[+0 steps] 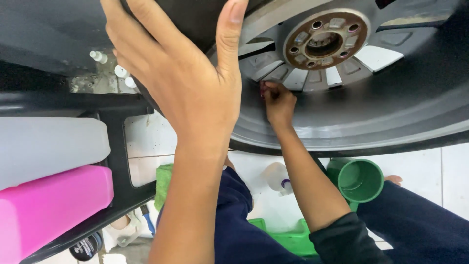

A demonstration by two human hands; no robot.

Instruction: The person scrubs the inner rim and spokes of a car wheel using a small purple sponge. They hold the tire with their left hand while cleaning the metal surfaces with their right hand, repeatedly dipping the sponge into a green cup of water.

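1. The left hand lies spread flat against the black tyre at the near left of the wheel, fingers stretched out and thumb pointing up; it grips nothing.
2. The right hand is clenched around a small dark red thing, pressed to the inner edge of the silver rim, just below the spokes. What the red thing is cannot be told; most of it is hidden by the fingers.
3. The wheel fills the far right of the view. Its hub is a rusty brown ring with bolt holes, well apart from both hands, above and to the right of the right hand.
4. Below the wheel, on the white tiled floor, stands a green plastic cup, near the right forearm. A small clear bottle with a purple cap lies between the two arms.
5. A green tray sits on the floor near the person's knees, which are covered in dark blue cloth.
6. On the left, a black metal frame carries a pink container and, above it, a white translucent container.
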